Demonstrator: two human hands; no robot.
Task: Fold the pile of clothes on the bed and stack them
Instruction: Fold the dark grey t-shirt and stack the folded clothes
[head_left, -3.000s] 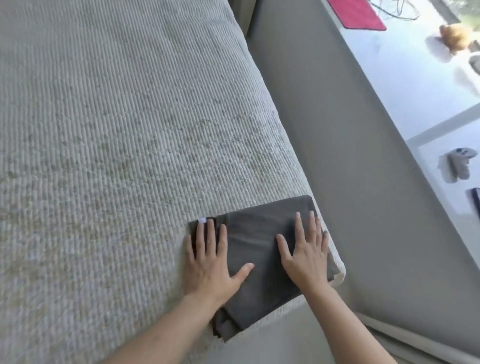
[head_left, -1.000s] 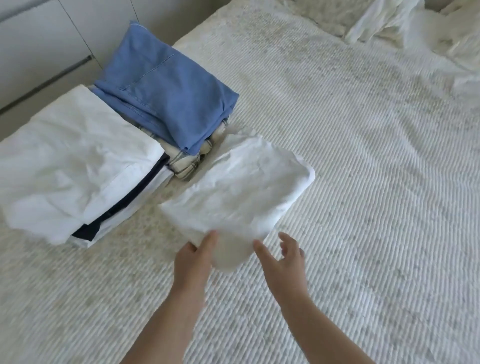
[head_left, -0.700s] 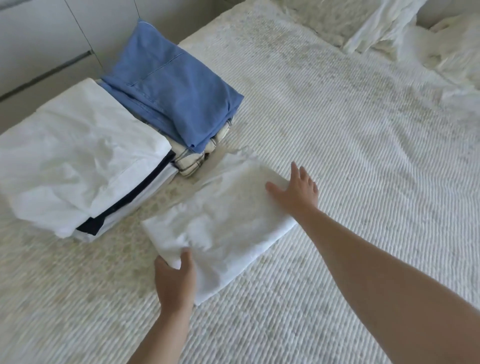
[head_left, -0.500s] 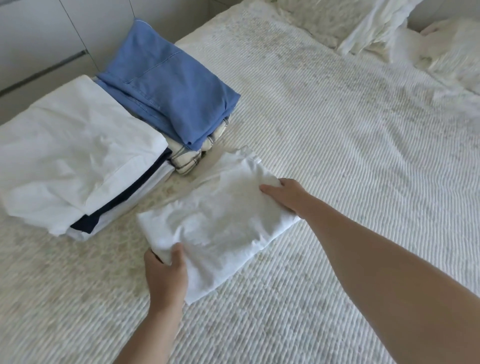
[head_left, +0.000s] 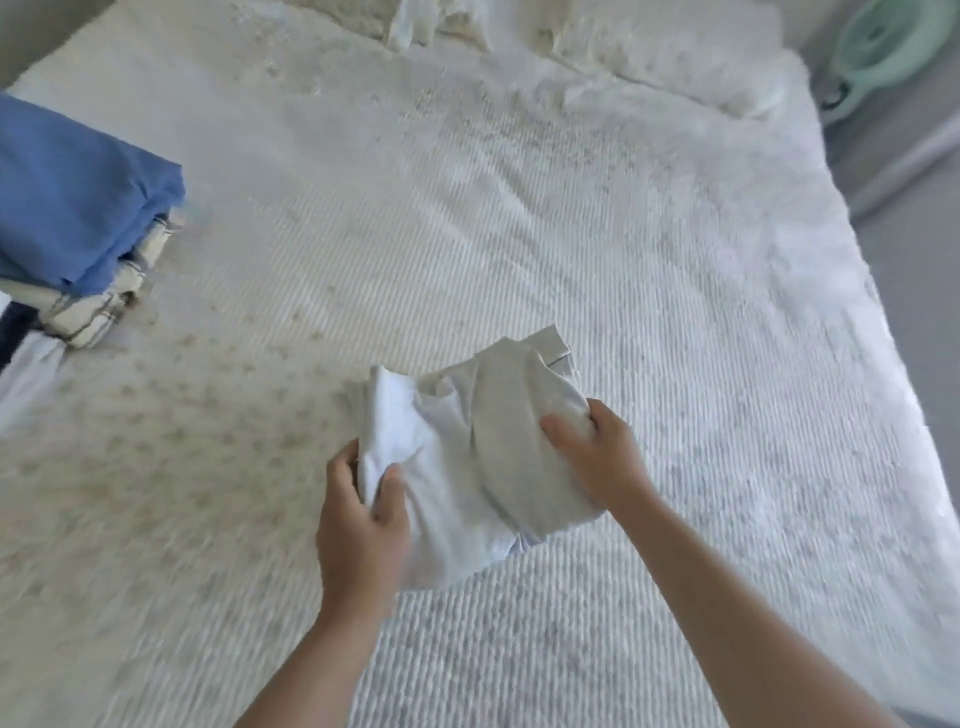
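A folded white garment is lifted above the white ribbed bedspread near the middle of the view. My left hand grips its near left edge, thumb on top. My right hand grips its right side with fingers curled into the cloth. At the far left edge sits a stack of folded clothes with a blue garment on top and a checked piece beneath; a white and dark piece lies just below it at the frame edge.
Rumpled white bedding and pillows lie along the head of the bed. A pale green round object stands on the floor beyond the bed's right edge. Grey floor runs along the right side.
The white garment lay flat beside the stacks; now both hands have picked it up and carried it right, and the view has swung right so the stacks sit at the left edge.
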